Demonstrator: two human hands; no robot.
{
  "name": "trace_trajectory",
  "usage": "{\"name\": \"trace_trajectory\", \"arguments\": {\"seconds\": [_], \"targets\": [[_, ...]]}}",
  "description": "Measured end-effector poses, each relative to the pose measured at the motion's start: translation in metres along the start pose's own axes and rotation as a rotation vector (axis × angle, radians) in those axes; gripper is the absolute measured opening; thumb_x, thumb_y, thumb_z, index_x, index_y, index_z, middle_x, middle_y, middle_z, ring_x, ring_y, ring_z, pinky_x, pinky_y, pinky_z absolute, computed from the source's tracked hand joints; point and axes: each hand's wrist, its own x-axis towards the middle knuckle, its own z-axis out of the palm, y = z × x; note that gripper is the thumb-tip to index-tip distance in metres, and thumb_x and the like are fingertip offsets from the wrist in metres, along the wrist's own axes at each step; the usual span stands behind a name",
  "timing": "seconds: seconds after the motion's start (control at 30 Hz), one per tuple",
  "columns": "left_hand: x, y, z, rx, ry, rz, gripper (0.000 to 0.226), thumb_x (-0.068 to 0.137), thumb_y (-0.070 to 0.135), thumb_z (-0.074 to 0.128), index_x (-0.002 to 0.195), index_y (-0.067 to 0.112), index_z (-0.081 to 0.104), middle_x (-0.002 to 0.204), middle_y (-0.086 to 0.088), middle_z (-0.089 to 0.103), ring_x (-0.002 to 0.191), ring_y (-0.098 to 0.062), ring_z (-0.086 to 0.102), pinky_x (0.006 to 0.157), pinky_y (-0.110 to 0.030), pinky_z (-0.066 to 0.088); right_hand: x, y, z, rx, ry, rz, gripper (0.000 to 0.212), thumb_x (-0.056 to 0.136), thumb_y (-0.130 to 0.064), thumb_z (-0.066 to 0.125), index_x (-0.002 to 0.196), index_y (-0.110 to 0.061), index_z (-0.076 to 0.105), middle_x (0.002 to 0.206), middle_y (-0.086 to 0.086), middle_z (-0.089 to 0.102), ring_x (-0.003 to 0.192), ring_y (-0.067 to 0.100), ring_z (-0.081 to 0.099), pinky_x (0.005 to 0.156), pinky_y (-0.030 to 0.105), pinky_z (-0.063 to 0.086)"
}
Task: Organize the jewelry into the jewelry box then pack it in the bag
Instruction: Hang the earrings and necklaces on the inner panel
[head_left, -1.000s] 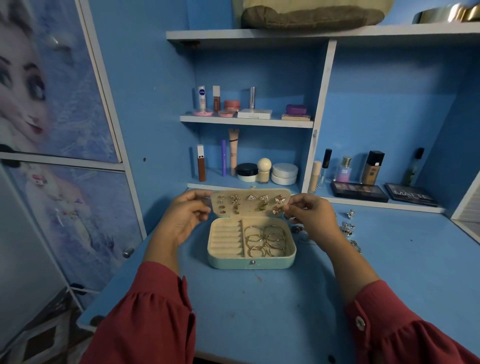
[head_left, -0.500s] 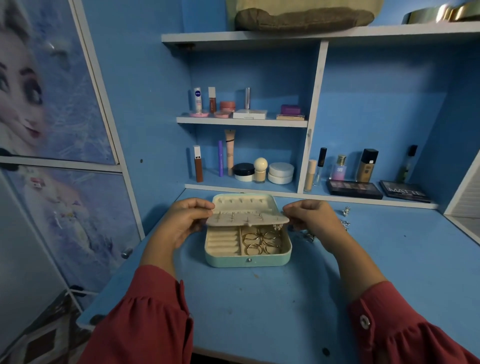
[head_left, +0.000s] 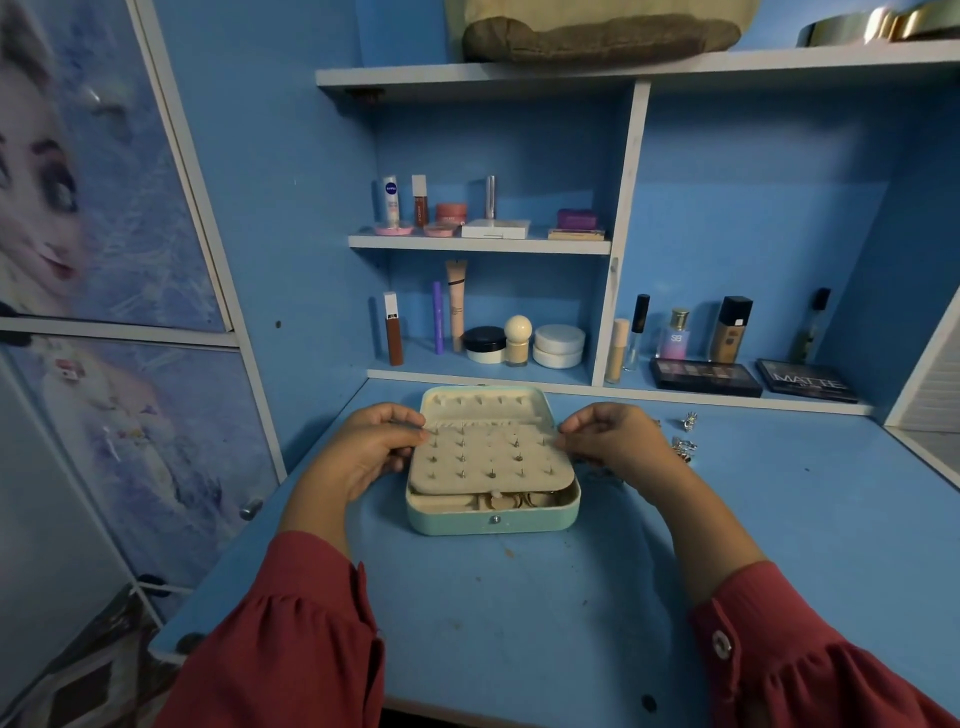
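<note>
Currently: the earring panel (head_left: 491, 457) lies folded down flat over the tray of the jewelry box (head_left: 493, 519), post backs facing up. Step in hand, as I judge it: laying this inner flap over the lower compartments before the lid (head_left: 485, 408) comes down.

Left hand (head_left: 363, 457): at the box's left edge, fingers curled, fingertips pinching the upper-left corner of the panel. It holds nothing else that I can see.

Centre: the box sits on the blue desk (head_left: 519, 623) between the two hands, lid open and tipped back toward the shelf. Gold hoops (head_left: 511, 501) show through the gap under the panel's near edge, so the panel is not fully seated there. Snap button on the front wall faces the person.

Right hand (head_left: 613, 447): mirrors the left, fingers curled, tips pinching the panel's upper-right corner.

Right of that hand: a few small silver pieces (head_left: 685, 441) lie loose on the desk, near the box but apart from it. So sorting is not finished, in my judgement.

Next move calls for: either letting go of the panel and collecting the loose pieces, or pressing the panel level and swinging the lid forward to snap. The bag (head_left: 597, 31) rests on the top shelf, well apart from both hands.
</note>
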Motion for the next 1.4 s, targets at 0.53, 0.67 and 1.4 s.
{"name": "trace_trajectory", "arguments": {"seconds": [0.53,0.67,1.4], "targets": [[0.006,-0.003,0.005,0.040,0.100,-0.011,0.030,0.094,0.023,0.060,0.100,-0.006,0.066,0.084,-0.017,0.065,0.061,-0.019,0.058,0.053,-0.026,0.050,-0.001,-0.003,0.001,-0.057,0.011,0.023,0.012,0.081,-0.015,0.075,0.093,-0.011,0.074,0.085,0.006,0.072,0.066,0.015,0.063,0.055,0.019,0.054],[0.005,-0.004,0.009,0.133,0.134,0.012,0.022,0.090,0.021,0.064,0.086,0.000,0.069,0.076,-0.014,0.068,0.059,-0.019,0.059,0.053,-0.027,0.048,-0.002,-0.004,-0.001,-0.050,-0.007,0.049,0.015,0.079,-0.013,0.076,0.094,-0.009,0.075,0.082,0.008,0.072,0.059,0.013,0.062,0.054,0.021,0.054],[-0.015,0.011,0.008,0.327,-0.043,-0.163,0.006,0.087,0.005,0.055,0.081,0.004,0.054,0.062,-0.008,0.051,0.037,-0.013,0.045,0.034,-0.019,0.034,-0.015,-0.013,-0.030,-0.194,-0.380,0.076,0.015,0.073,-0.002,0.077,0.086,-0.005,0.071,0.081,0.010,0.071,0.067,0.011,0.065,0.062,0.019,0.054]]}}
